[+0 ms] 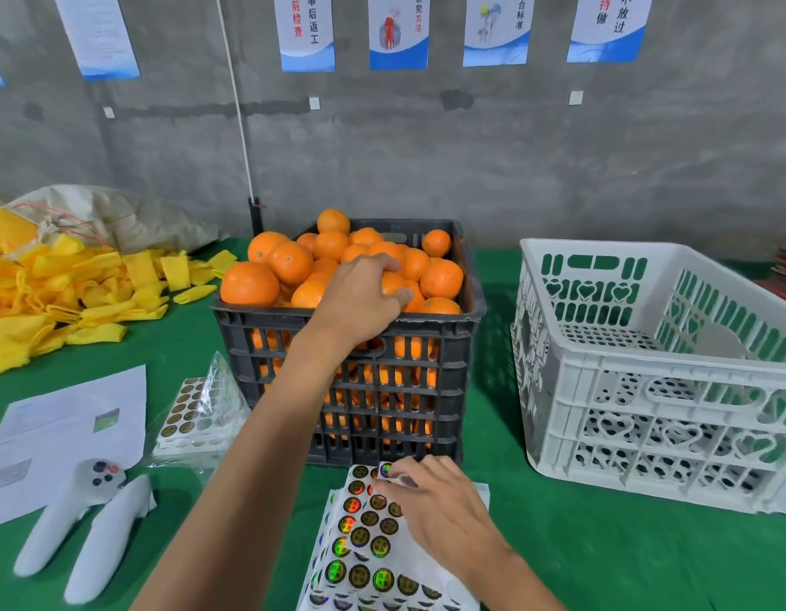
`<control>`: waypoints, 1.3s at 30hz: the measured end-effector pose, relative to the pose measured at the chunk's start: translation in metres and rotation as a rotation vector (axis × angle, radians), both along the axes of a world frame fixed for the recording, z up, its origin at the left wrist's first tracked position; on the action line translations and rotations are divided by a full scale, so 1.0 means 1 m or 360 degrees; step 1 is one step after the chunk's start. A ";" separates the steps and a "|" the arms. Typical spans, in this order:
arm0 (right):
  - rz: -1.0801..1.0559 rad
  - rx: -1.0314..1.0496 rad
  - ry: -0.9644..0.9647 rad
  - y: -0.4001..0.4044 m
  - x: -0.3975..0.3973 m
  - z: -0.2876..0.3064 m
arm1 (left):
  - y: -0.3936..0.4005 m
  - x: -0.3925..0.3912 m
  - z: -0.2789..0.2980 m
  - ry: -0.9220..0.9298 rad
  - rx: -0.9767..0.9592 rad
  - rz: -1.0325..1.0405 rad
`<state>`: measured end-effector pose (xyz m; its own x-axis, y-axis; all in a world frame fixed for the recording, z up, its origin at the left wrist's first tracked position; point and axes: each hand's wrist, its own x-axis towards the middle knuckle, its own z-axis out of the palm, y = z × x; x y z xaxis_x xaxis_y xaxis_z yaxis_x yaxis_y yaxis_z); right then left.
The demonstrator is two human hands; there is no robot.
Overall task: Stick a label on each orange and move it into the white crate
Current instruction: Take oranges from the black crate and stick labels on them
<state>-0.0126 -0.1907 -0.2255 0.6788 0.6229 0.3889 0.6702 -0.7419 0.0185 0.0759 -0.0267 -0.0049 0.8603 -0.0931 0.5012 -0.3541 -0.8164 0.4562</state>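
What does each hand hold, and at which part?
Left hand grips an orange from above; right hand pinches a label at its edge.

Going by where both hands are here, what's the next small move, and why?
Probably lift one orange out of the black crate and bring it toward the right hand. The left hand is already curled over that orange on the heap, the right hand is pinching a sticker at the sheet's top edge, and the white crate holds no fruit yet.
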 end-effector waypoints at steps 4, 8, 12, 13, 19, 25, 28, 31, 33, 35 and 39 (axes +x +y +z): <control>0.0074 0.0009 -0.0011 -0.001 0.006 -0.004 | 0.000 0.000 0.000 0.0009 0.0006 -0.0006; 0.0046 0.0434 0.0252 -0.007 0.002 0.000 | 0.001 0.002 -0.001 0.0001 0.0007 -0.0026; 0.0106 0.1469 0.0713 -0.007 -0.013 0.039 | 0.001 0.000 0.000 -0.0045 -0.0010 -0.0072; 0.0132 0.1713 0.0653 -0.008 -0.015 0.060 | 0.002 0.000 0.000 -0.0062 -0.0042 -0.0089; 0.0290 0.2411 0.0591 -0.016 0.001 0.197 | 0.005 -0.010 0.012 -0.0032 -0.0885 -0.0406; 0.0066 0.2319 0.0545 0.000 0.045 0.238 | -0.012 -0.022 0.017 0.0113 -0.1352 -0.0636; -0.0073 0.2165 0.0216 -0.003 0.053 0.232 | -0.019 -0.023 0.016 0.0096 -0.1362 -0.0640; -0.0279 0.1962 -0.0008 -0.007 0.055 0.228 | -0.025 -0.024 0.012 -0.0009 -0.1266 -0.0611; -0.0452 0.1711 -0.0114 -0.016 0.055 0.227 | -0.030 -0.024 0.010 -0.0078 -0.1120 -0.0573; -0.0422 0.1329 -0.0258 -0.024 0.056 0.224 | -0.037 -0.023 0.013 -0.0068 -0.1058 -0.0538; -0.0339 0.0928 0.0018 -0.022 0.052 0.213 | -0.052 -0.018 0.026 0.0039 -0.1067 -0.0408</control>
<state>0.0390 -0.2129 -0.0121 0.7710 0.1604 0.6164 0.5040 -0.7453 -0.4364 0.0581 -0.0789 0.0212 0.8644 0.0275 0.5020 -0.4802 -0.2500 0.8407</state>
